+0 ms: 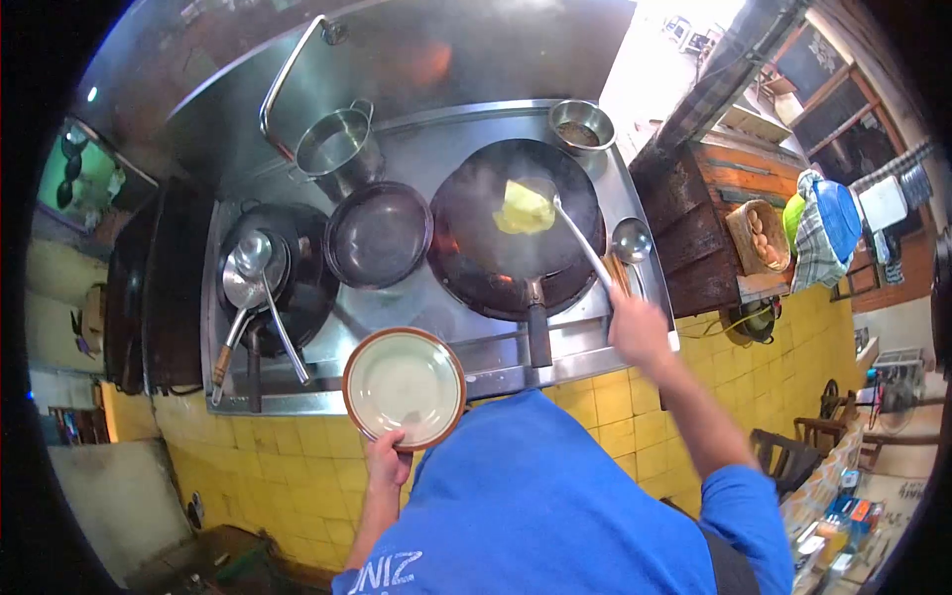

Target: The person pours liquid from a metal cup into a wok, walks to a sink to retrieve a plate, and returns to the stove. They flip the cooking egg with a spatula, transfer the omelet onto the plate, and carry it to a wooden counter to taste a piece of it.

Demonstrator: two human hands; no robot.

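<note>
My left hand point(387, 456) grips the rim of a cream plate point(405, 387) with a brown edge, held in front of the stove. Nothing lies on the plate. My right hand point(640, 332) is closed around a long-handled metal utensil point(585, 243) reaching into the large black wok point(476, 228). The utensil's head meets a folded yellow omelette point(524, 208) in the wok; its shape is largely hidden by the food. Steam rises from the wok, and its handle point(537, 332) points toward me.
Left on the steel stove point(397, 327) are a dark empty pan point(379, 236), a steel pot point(335, 147) and another wok point(309, 283) holding ladles point(255, 256). A steel bowl point(581, 129) and a ladle point(632, 241) sit right. Beyond, a basket of eggs point(762, 238) stands on a wooden counter.
</note>
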